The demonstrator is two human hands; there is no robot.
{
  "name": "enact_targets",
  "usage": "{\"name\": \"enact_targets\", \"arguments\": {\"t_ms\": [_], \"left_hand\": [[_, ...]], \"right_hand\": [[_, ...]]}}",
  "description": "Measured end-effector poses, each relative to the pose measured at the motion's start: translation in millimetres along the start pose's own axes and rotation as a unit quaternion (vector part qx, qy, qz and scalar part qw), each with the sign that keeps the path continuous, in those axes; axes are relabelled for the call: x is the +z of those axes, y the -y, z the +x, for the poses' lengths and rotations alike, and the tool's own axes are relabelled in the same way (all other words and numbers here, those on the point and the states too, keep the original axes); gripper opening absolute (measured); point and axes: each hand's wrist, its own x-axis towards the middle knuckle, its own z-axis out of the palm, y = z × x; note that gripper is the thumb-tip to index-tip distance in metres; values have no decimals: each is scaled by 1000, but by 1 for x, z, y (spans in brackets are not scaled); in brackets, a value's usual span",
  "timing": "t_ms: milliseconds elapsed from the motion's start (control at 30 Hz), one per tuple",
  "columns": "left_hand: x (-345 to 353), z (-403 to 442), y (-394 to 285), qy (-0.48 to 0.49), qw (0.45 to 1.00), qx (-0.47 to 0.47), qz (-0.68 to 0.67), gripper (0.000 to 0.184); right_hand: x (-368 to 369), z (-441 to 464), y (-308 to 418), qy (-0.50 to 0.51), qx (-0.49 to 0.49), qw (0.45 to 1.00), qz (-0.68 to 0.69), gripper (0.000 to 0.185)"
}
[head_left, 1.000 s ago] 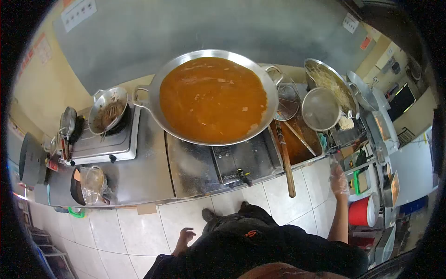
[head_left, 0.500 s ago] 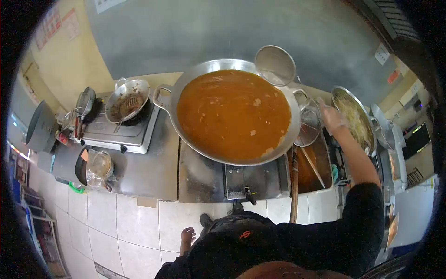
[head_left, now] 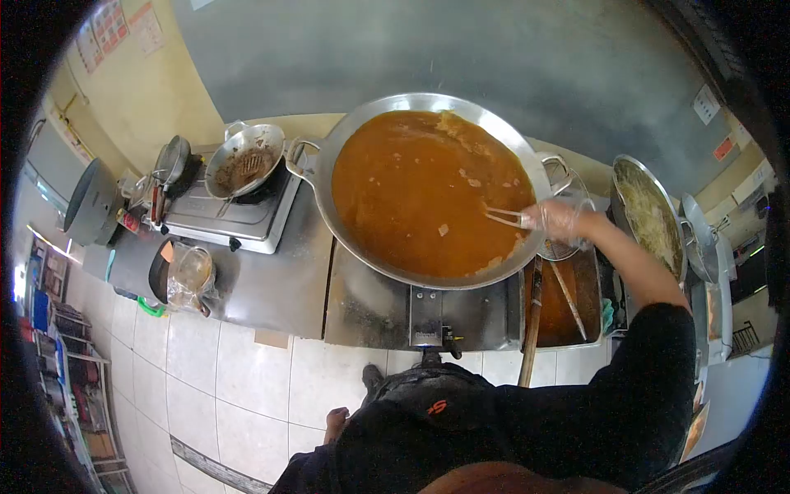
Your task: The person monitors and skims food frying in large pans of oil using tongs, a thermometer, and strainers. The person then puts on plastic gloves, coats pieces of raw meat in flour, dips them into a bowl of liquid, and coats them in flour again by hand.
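Observation:
My right hand (head_left: pixel 558 217), in a clear plastic glove, grips the wire handle of a strainer (head_left: pixel 506 216) at the right rim of a large wok (head_left: pixel 366 262). The strainer's round mesh is hidden under the brown-orange liquid (head_left: pixel 420 198), which has pale bits floating in it. Low by my left side hangs my left hand (head_left: pixel 336 418), its fingers curled in, and no object shows in it.
Another wire strainer (head_left: pixel 568 247) lies over a tray (head_left: pixel 594 317) of orange liquid, beside a wooden handle (head_left: pixel 533 321). At right stands a second pan (head_left: pixel 640 202) of pale food. A stove (head_left: pixel 247 222) bears a smaller wok (head_left: pixel 267 136).
The strainer has gone from above the wok's far right rim down into the liquid. My right hand has moved left and over the rim. My left hand's fingers have curled in.

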Motion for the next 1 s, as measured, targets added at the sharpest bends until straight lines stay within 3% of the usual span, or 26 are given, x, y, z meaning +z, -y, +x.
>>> {"name": "enact_targets", "arguments": {"t_ms": [33, 67, 100, 133, 167, 233, 367, 500, 567, 633, 667, 767, 800, 867, 900, 967, 1000], "left_hand": [[2, -3, -9, -1, 1000, 1, 0, 21], [2, -2, -12, 2, 994, 54, 95, 22], [0, 1, -15, 4, 976, 107, 189, 22], [5, 5, -19, 1, 984, 112, 142, 21], [11, 3, -30, 0, 983, 114, 141, 21], [21, -16, -59, 33, 998, 21, -55, 21], [31, -28, -112, 32, 997, 59, 32, 19], [14, -10, -125, 66, 994, 89, -26, 20], [2, -19, -141, 36, 996, 75, 41, 25], [-18, -18, -134, 64, 965, 179, 181, 31], [-35, 34, -100, 110, 951, 245, 155, 31], [-55, 15, -108, 122, 980, 101, 120, 33], [-63, 16, -108, 125, 979, 102, 125, 33], [-80, 8, -109, 126, 987, 88, -56, 32], [-87, 6, -109, 128, 987, 86, -49, 32], [-87, 0, -118, 22, 998, 60, -7, 33], [-89, -1, -122, 34, 998, 53, -1, 34]], "right_hand": [[1, -11, 29, 13, -26, 999, 22, 24], [0, -21, 56, 12, -27, 999, 22, 24], [-1, -31, 82, 36, 52, 996, 70, 25], [0, -39, 104, 60, 130, 983, 117, 25], [4, -45, 120, 58, 129, 983, 117, 25], [14, -55, 145, 7, 131, 956, 261, 24], [49, -33, 151, -24, 96, 923, 372, 23], [61, -35, 181, -67, 137, 914, 375, 25], [63, -48, 187, -78, 139, 907, 390, 27], [62, -49, 194, -83, 151, 899, 403, 29], [63, -44, 199, -81, 153, 912, 371, 32], [85, -44, 203, -103, 159, 937, 293, 38], [89, -42, 205, -132, 154, 949, 241, 41], [78, -70, 220, -105, 174, 943, 264, 43], [77, -86, 222, -76, 190, 936, 288, 46], [86, -98, 216, -80, 192, 914, 349, 49], [82, -102, 224, -98, 190, 915, 343, 51]]}}
